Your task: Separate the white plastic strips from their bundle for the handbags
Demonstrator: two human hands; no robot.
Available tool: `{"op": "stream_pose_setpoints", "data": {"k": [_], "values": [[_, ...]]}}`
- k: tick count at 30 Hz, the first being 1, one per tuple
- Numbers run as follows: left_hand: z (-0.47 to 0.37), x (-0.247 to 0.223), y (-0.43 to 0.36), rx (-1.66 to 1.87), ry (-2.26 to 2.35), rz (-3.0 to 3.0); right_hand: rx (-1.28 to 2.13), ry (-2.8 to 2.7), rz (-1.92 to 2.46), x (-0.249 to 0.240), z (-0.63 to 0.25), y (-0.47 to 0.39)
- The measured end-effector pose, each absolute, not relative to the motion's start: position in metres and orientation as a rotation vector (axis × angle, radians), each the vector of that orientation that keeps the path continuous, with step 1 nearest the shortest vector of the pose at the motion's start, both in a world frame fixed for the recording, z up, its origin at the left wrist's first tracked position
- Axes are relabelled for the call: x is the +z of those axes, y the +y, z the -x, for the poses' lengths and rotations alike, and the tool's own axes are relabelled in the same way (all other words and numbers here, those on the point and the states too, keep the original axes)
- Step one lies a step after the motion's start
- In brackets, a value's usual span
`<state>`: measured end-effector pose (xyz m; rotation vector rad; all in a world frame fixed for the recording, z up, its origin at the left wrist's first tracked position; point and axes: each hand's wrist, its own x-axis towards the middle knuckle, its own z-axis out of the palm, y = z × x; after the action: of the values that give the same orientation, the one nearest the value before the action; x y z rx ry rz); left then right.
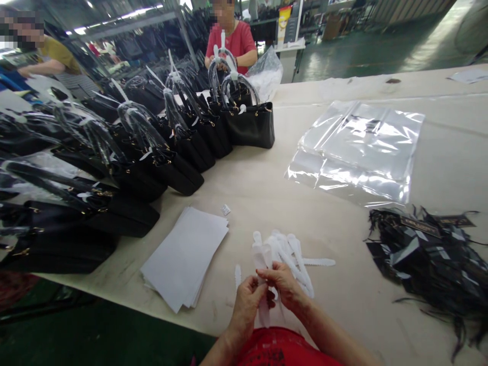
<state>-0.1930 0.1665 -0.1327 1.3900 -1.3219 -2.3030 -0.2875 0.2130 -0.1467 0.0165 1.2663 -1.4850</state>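
Head view: at the table's near edge, left hand [247, 300] and right hand [284, 285] pinch one white serrated plastic strip [264, 310], apparently separating it from the strip pile [290, 254]. Wrapped black handbags [251, 124] stand well apart, left.

Your table [267, 203] carries black handbags [163, 147] in a row at left, a paper stack [186, 256], white strips [290, 254], clear plastic bags [358, 152] and black tags [427, 254].
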Motion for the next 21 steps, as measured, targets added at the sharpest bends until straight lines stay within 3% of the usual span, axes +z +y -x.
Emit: {"op": "stream_pose_setpoints", "data": {"k": [10,21], "values": [[0.188,-0.145,0.157,-2.093,-1.259,-1.492,-1.63,1.373,-0.044,-0.157,0.301,0.214],[0.201,-0.137,0.165,-2.286,-1.107,-1.406,-1.587,1.344,-0.055,-0.153,0.293,0.211]]}}
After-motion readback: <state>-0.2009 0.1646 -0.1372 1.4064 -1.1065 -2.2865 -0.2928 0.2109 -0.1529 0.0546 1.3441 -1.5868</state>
